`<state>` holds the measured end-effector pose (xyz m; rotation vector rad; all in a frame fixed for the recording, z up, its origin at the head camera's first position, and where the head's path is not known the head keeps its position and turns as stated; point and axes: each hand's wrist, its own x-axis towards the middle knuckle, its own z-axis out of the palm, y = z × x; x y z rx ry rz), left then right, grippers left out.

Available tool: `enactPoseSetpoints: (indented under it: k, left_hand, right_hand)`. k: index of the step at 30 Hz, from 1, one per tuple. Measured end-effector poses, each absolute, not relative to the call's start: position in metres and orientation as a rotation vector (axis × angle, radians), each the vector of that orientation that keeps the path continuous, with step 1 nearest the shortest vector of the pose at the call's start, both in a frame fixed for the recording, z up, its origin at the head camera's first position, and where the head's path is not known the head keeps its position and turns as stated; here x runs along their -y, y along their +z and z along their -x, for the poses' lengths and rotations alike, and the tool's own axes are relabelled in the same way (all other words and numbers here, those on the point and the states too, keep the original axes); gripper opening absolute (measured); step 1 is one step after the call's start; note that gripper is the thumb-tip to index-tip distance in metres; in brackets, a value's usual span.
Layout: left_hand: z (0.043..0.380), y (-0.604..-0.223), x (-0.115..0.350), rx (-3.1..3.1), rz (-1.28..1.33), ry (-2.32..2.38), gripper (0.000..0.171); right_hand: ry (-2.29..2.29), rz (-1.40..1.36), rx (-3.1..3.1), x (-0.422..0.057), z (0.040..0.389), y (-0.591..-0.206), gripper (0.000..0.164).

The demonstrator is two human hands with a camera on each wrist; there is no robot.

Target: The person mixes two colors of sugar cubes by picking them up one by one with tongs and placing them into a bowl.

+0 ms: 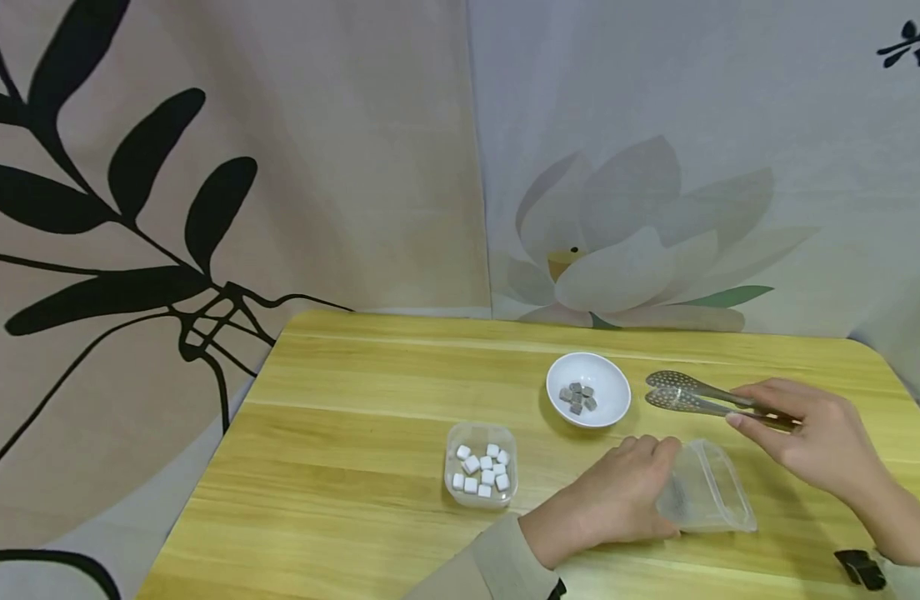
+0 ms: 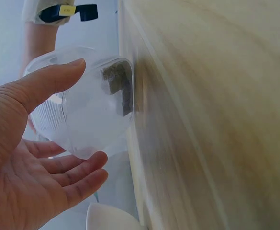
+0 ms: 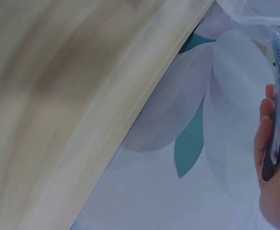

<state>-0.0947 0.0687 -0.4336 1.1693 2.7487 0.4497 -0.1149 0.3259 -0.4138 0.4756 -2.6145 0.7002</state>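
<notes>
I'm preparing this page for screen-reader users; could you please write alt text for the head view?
A person's left hand holds a tilted clear plastic container while the right hand grips perforated metal tongs. On the wooden table, a white bowl holds gray cubes, and a square clear container holds white cubes. Behind is a leaf-and-flower backdrop.

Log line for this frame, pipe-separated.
left hand: grips tipped clear container | right hand: holds metal tongs | white bowl: gray cubes | upright container: white cubes
</notes>
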Motion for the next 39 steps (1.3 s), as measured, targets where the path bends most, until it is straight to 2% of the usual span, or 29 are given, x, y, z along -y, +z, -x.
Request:
enactPoseSetpoints:
  k: [14, 21, 29, 39]
  left_hand:
    - [0.097, -0.430, -0.067, -2.746, -1.166, 0.457, 0.080]
    - [0.095, -0.430, -0.069, -2.747, -1.165, 0.445, 0.078]
    - [0.095, -0.430, -0.068, -2.747, -1.154, 0.437, 0.078]
    - [0.094, -0.432, -0.068, -2.731, -1.146, 0.471, 0.077]
  right_hand:
    - [0.918, -0.363, 2.530, -0.363, 0.084, -0.420, 0.035]
    - [0.859, -0.233, 2.617, -0.381, 0.067, -0.424, 0.040]
    - [0.733, -0.389, 2.580, -0.392, 0.061, -0.430, 0.050]
    - [0.514, -0.529, 2.578, -0.377, 0.058, -0.435, 0.051]
